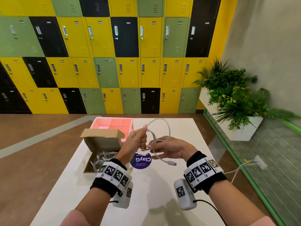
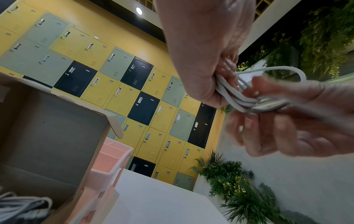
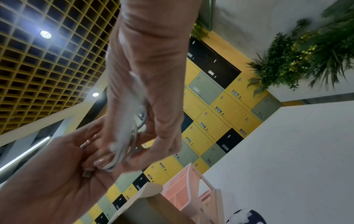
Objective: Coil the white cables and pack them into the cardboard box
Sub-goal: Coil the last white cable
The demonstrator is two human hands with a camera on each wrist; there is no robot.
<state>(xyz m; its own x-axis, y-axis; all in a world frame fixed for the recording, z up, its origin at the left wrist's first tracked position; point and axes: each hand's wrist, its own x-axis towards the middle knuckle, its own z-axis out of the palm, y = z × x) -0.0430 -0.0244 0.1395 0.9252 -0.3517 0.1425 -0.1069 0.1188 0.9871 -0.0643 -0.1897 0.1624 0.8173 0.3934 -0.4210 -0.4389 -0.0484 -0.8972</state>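
Above the white table point(image 1: 179, 185), my left hand point(image 1: 142, 139) grips a partly coiled white cable point(image 1: 163, 123) in its fist. A big loop stands up to the right of it. My right hand point(image 1: 153, 147) pinches the lower loops beside the left hand, and the free end with its plug point(image 1: 172, 163) hangs below. The left wrist view shows the bundled cable point(image 2: 237, 100) between the left hand point(image 2: 216, 78) and the right hand point(image 2: 254, 103). The open cardboard box point(image 1: 104, 141) stands at the left and holds several coiled white cables point(image 1: 104, 158).
A pink divided tray point(image 1: 114, 124) stands behind the box. A round purple sticker point(image 1: 141, 161) lies on the table under my hands. Lockers line the far wall, and a white planter with plants point(image 1: 236, 101) sits to the right, beyond the table's edge.
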